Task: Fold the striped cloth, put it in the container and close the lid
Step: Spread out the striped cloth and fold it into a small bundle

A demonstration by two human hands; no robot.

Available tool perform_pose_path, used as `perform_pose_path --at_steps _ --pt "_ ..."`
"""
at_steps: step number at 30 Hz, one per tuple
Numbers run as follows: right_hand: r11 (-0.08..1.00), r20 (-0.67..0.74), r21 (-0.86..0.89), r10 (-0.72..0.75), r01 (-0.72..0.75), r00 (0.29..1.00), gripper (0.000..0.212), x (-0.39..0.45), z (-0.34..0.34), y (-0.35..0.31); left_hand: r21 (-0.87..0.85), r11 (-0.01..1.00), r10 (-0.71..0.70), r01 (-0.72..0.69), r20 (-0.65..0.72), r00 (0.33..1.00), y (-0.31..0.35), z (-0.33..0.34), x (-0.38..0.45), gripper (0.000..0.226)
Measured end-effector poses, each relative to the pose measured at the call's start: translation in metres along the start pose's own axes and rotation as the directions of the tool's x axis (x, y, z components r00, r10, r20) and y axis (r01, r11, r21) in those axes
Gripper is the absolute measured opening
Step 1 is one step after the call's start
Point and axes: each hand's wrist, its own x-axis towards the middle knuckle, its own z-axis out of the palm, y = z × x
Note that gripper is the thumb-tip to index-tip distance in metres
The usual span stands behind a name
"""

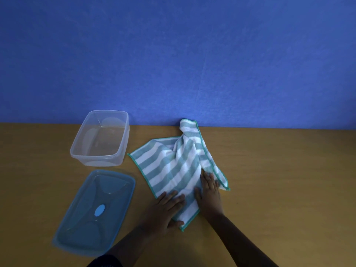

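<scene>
A: Where's the striped cloth (173,168)?

B: Rumpled on the wooden table (279,170), at three o'clock of the clear container (100,139). The blue lid (96,212) lies off, at six o'clock of the container.

A: And the hands?

B: Left hand (166,211) and right hand (209,191) both press flat on the cloth's near end, fingers straight, gripping nothing.

Dim even light, soft focus, perhaps slight wide-angle bowing
</scene>
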Motion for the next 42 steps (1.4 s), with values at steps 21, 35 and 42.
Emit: perform_pose_path --at_steps 21,35,42 --pt "0.950 -0.188 -0.220 0.182 -0.222 0.965 0.031 0.002 -0.048 0.026 -0.108 0.994 -0.020 -0.005 -0.229 0.973 0.014 -0.008 0.000 0.026" --pt "0.758 -0.694 0.533 0.137 0.376 0.707 0.008 0.039 -0.232 -0.087 -0.682 0.732 -0.668 0.010 -0.714 0.209 -0.026 -0.211 0.069 0.013" --pt "0.936 -0.419 0.351 0.136 0.022 0.898 0.033 0.077 -0.220 -0.079 -0.815 0.514 -0.838 0.269 -0.410 0.361 -0.046 -0.201 0.079 0.021"
